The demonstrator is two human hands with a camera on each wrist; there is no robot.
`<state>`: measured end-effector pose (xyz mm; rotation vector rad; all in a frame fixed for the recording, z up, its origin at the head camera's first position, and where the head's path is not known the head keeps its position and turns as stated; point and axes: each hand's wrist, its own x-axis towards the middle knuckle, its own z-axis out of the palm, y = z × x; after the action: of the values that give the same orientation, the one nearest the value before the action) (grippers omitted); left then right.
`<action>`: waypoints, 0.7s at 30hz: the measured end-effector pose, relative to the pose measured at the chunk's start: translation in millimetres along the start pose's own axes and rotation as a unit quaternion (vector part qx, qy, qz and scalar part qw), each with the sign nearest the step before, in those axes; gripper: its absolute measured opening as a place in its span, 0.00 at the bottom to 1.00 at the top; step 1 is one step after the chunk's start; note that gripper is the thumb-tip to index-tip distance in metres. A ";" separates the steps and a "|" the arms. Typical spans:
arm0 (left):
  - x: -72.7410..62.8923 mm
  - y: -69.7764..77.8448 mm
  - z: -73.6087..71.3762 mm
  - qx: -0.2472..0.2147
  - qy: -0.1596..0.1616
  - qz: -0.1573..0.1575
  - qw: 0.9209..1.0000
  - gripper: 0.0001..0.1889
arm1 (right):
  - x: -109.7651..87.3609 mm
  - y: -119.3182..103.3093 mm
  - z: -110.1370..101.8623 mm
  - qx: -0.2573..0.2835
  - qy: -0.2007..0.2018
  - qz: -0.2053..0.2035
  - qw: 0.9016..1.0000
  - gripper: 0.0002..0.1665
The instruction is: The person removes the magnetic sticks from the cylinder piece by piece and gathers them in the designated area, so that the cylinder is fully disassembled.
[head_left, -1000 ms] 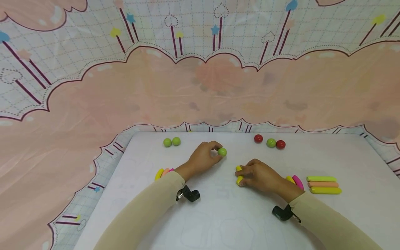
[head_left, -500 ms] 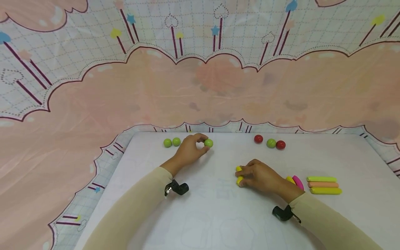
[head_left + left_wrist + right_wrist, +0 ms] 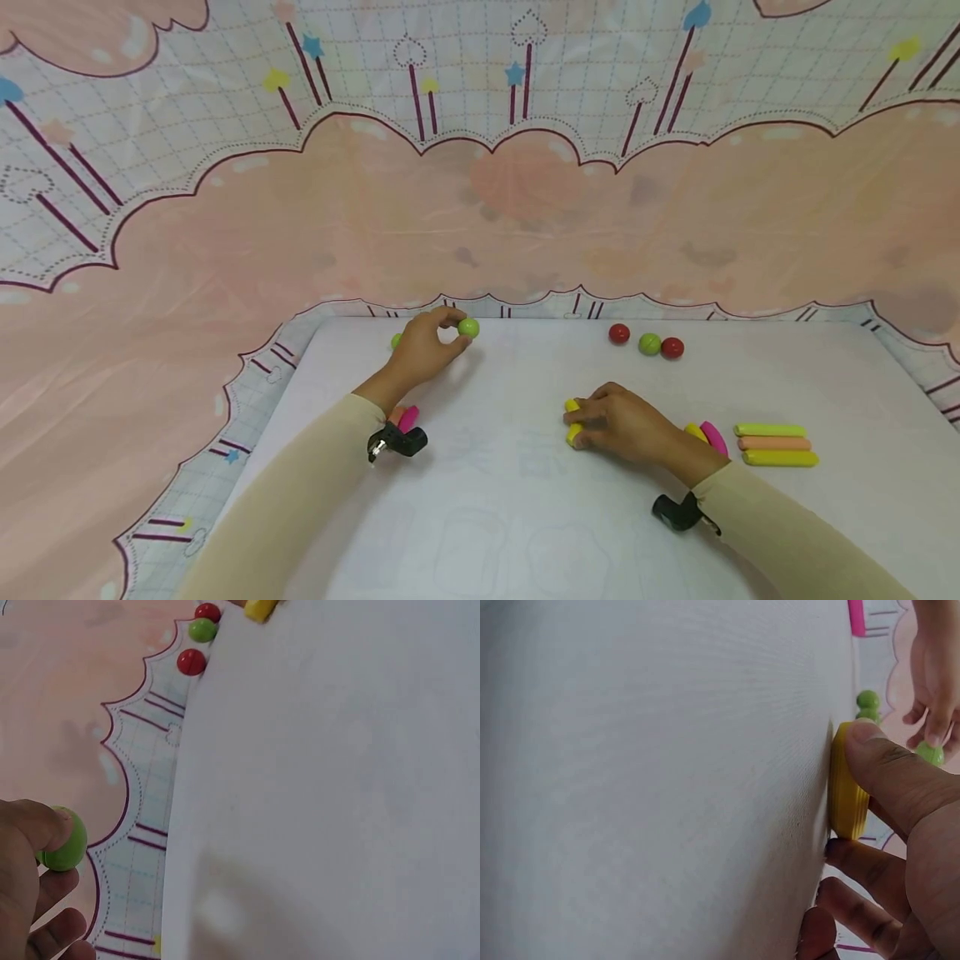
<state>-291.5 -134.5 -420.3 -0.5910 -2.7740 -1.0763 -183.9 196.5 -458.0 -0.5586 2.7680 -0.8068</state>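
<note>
My left hand (image 3: 423, 348) pinches a green ball (image 3: 468, 327) between thumb and fingers near the board's far edge, a shadow falling below it. The same glossy ball (image 3: 69, 844) shows at the fingertips in the left wrist view. Another green ball (image 3: 396, 341) peeks out behind that hand. At mid-board my right hand (image 3: 626, 423) grips a yellow stick (image 3: 573, 435), partly covered by its fingers. In the right wrist view this ridged stick (image 3: 846, 787), like modelling clay, touches the white surface, with the thumb on its upper end.
Two red balls (image 3: 618, 333) and a green ball (image 3: 650, 343) lie at the back right. Lime, orange and yellow sticks (image 3: 776, 444) lie on the right, near a magenta piece (image 3: 713, 437). Another magenta piece (image 3: 408, 418) lies under the left forearm. Patterned cloth (image 3: 450, 225) hangs behind the white board (image 3: 517, 517).
My left hand has carried the green ball leftward and toward the far edge, now covering most of the two green balls there. My right hand stays on the yellow stick.
</note>
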 end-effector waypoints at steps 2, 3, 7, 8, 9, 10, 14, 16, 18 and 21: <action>-1.0 -3.5 -5.1 0.003 0.008 -0.003 1.000 0.20 | -0.3 -0.5 -0.2 0.000 0.000 0.001 1.000 0.25; -1.5 -5.3 -7.5 0.003 0.012 -0.006 1.000 0.19 | -0.6 -0.7 -0.4 -0.001 -0.001 0.002 1.000 0.25; -4.3 -12.5 -17.9 0.002 0.021 -0.028 0.999 0.20 | -1.2 -1.7 -0.5 -0.006 -0.005 0.005 1.000 0.25; -5.2 -14.6 -20.5 0.002 0.024 -0.034 0.999 0.20 | -1.3 -2.1 -0.6 -0.007 -0.006 0.005 1.000 0.26; -5.7 -16.9 -23.0 0.002 0.027 -0.038 0.999 0.20 | -1.0 -2.5 -0.5 -0.008 -0.006 0.006 1.000 0.26; -6.5 -19.1 -25.7 0.002 0.029 -0.040 0.999 0.20 | -0.9 -2.7 -0.6 -0.010 -0.006 0.006 1.000 0.26; -9.2 -27.0 -35.2 0.005 0.042 -0.053 0.998 0.21 | -0.7 -3.7 -1.0 -0.012 -0.004 0.004 1.000 0.26; -11.1 -30.7 -39.5 0.006 0.047 -0.066 0.997 0.21 | -0.8 -3.7 -1.2 -0.013 -0.004 0.003 1.000 0.26; -13.0 -34.0 -43.5 0.005 0.052 -0.081 0.995 0.21 | -1.0 -3.5 -1.3 -0.014 -0.004 0.003 1.000 0.26; -15.6 -39.6 -48.9 0.009 0.058 -0.095 0.994 0.22 | -1.6 -3.3 -1.2 -0.015 -0.005 0.005 1.000 0.26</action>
<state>-294.7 -198.8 -412.4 -0.2573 -2.7782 -1.0796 -181.8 195.2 -455.0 -0.5522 2.7763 -0.7603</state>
